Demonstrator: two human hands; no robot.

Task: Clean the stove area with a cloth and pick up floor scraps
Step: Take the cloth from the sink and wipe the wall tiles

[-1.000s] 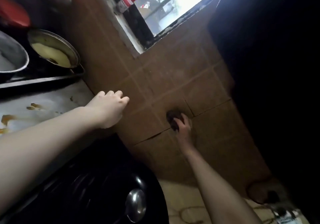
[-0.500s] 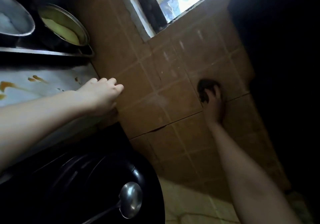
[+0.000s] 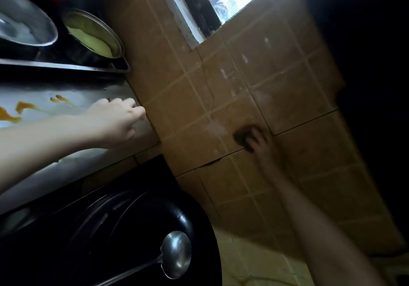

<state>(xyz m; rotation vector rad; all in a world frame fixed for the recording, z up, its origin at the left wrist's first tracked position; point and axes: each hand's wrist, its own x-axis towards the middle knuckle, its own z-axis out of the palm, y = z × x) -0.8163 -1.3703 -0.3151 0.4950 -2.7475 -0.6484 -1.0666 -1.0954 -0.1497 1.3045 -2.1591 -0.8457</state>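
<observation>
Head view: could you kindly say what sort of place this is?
Probably a home kitchen: a black wok with a steel ladle, metal pans on the stove, and a tiled wall.

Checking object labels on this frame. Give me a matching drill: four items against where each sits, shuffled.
Things:
1. shiny metal ladle
2. dark crumpled cloth
3. orange sauce stains
4. round steel pan of yellow food

Places:
A. on the grey steel counter
B. in the black wok
C. on the brown tiled wall, where the right hand presses it
D. on the black stove top

Pairs: 1-B, 2-C, 3-A, 4-D
</observation>
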